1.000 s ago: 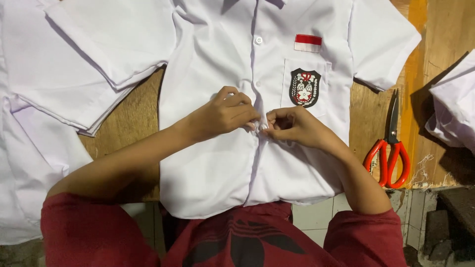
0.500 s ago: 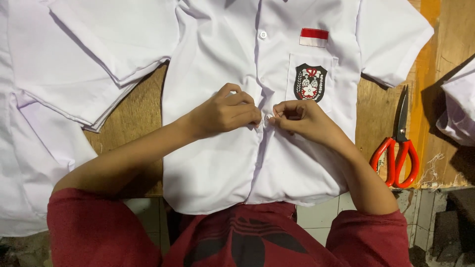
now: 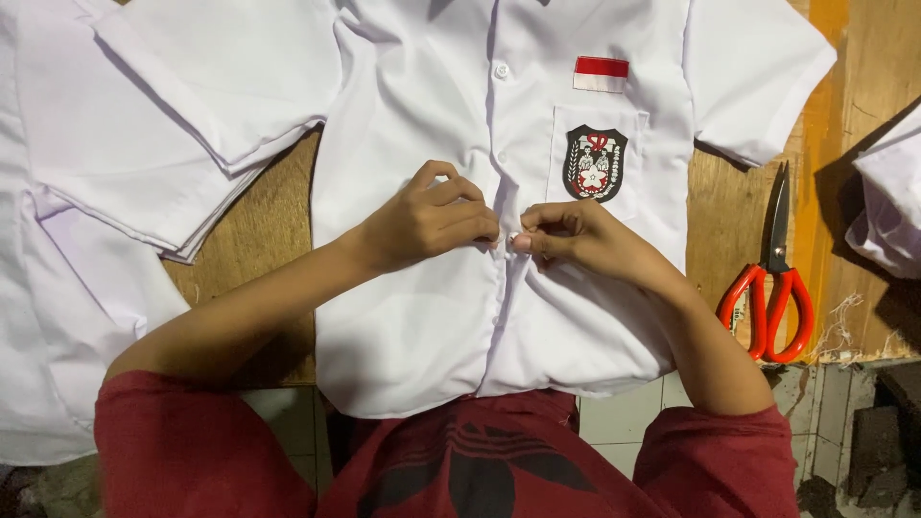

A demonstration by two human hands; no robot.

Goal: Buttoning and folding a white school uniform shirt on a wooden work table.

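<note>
Hands meeting at centre frame over a white short-sleeved shirt [image 3: 422, 326] that is lying flat on a wooden table [image 3: 259, 230]. Left hand [image 3: 427, 216] is curling its fingers together, pinching the shirt's front placket. Right hand [image 3: 576, 240] is pinching the same placket edge, fingertips [image 3: 523, 240] closed on a small button. Red-handled scissors [image 3: 772, 278] are lying at right; more white garments [image 3: 115, 163] are stacking at upper left.

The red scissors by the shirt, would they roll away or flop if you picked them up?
The red scissors lie flat and closed on the wooden table, so they probably would not roll. The metal blades look stiff, unlike the white shirt that both hands pinch, which likely flops. The pointed tips call for care.
</note>
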